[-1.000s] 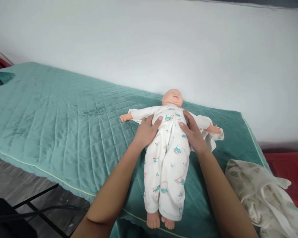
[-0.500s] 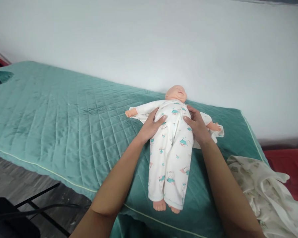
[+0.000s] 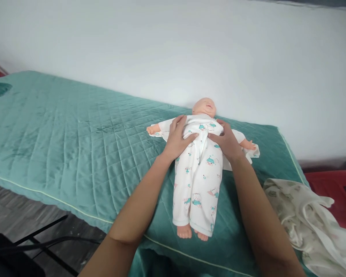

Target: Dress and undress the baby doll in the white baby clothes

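A baby doll (image 3: 204,106) lies face up on the green quilted bed cover, its arms spread and bare feet toward me. It wears white printed baby pants (image 3: 198,181), pulled high over its belly, and a white top (image 3: 167,125) that shows at the sleeves and sides. My left hand (image 3: 179,138) wraps the left side of the pants' waist, thumb across the front and fingers up along the side. On the opposite side, my right hand (image 3: 225,140) grips the waist likewise, thumb pointing inward. Some of its fingers are hidden behind the doll's side.
The green quilted cover (image 3: 75,127) stretches far left, with a hole at its left end. A crumpled white printed cloth (image 3: 305,219) hangs at the right edge beside a red chair (image 3: 334,196). A white wall (image 3: 161,50) stands behind. Black legs and a cable are at lower left.
Both hands have shifted slightly up the doll's waist, and the thumbs have come closer together at the front. The pants' legs and the feet sit a little higher in view.
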A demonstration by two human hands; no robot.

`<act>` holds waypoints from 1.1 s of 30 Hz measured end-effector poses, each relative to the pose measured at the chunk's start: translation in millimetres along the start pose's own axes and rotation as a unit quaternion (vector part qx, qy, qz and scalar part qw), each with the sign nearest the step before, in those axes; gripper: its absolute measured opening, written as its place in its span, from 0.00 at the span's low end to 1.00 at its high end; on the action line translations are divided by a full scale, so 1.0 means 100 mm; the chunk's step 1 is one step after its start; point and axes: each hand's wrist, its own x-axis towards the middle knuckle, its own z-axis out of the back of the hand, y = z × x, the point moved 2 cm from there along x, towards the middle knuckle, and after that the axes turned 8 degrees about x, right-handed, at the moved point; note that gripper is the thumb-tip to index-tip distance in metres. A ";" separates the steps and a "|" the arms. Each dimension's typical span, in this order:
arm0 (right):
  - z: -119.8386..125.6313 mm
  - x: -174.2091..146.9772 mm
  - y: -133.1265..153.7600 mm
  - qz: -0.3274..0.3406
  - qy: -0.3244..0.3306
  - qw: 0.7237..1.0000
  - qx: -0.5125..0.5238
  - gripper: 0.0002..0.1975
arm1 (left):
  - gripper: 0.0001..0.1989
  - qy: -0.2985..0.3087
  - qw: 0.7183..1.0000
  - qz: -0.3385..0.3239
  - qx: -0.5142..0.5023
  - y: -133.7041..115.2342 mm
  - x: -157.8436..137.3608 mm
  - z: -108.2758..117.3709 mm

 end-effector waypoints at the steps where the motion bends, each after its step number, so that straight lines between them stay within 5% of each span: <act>1: -0.01 -0.03 0.03 0.011 0.002 1.000 -0.013 0.26 | 0.37 0.015 0.999 -0.029 0.004 -0.01 0.02 0.01; 4: -0.04 -0.13 0.15 0.089 -0.007 0.995 -0.048 0.12 | 0.36 0.069 0.993 -0.091 0.009 -0.06 0.05 0.03; 8: -0.06 -0.25 0.20 0.170 -0.005 0.981 -0.092 0.12 | 0.29 0.084 0.987 -0.137 0.028 -0.13 0.04 0.06; 17: 0.03 -0.35 0.06 0.178 -0.023 0.959 -0.219 0.16 | 0.11 0.002 0.973 -0.186 0.136 -0.15 -0.05 0.07; 23: 0.04 -0.46 0.08 0.164 -0.007 0.945 -0.282 0.18 | 0.13 0.007 0.963 -0.186 0.196 -0.20 -0.12 0.05; 33: 0.04 -0.71 0.15 0.188 -0.024 0.916 -0.353 0.21 | 0.25 -0.073 0.961 -0.168 0.210 -0.11 -0.29 0.05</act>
